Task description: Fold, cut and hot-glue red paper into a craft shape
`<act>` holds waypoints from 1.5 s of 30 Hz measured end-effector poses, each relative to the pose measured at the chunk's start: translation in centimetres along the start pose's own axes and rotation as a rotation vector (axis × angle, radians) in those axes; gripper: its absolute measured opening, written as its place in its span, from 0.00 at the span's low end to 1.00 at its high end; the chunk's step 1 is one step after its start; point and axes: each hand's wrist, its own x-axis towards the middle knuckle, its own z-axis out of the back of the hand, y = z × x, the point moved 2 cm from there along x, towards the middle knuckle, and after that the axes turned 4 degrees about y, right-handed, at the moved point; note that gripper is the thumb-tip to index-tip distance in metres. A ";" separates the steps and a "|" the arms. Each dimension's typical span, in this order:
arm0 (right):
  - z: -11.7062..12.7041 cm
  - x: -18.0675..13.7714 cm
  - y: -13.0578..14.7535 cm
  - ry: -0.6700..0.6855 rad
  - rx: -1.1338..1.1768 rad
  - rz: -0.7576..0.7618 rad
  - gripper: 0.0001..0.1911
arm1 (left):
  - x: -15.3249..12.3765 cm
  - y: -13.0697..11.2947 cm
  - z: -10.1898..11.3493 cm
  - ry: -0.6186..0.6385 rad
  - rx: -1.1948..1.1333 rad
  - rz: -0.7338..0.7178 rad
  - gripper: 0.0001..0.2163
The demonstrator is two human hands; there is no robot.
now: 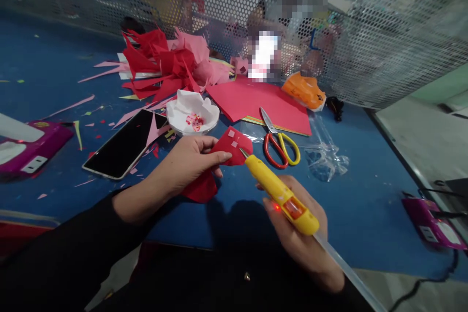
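Pinched between the thumb and fingers of my left hand is a piece of red paper. Two small pink squares show on its face, and more red paper hangs below the hand. My right hand is wrapped round a yellow hot glue gun with a lit red light. A long whitish glue stick runs out of its back end. The metal nozzle points at the red paper, close to the pink squares; whether it touches I cannot tell. Scissors with red and yellow handles lie just beyond.
A white bowl with small red and pink bits stands behind my left hand. Around it are a black phone, crumpled paper scraps, red sheets, an orange packet and purple power strips. A perforated metal screen borders the back.
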 end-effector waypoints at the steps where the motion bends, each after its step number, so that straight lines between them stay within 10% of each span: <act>1: -0.2 0.1 0.0 -0.013 -0.005 0.010 0.01 | 0.0 -0.1 0.0 -0.003 -0.005 0.013 0.08; 45: -0.7 0.2 -0.7 -0.047 -0.160 0.046 0.10 | -0.4 -0.5 -0.2 -0.064 0.159 -0.014 0.05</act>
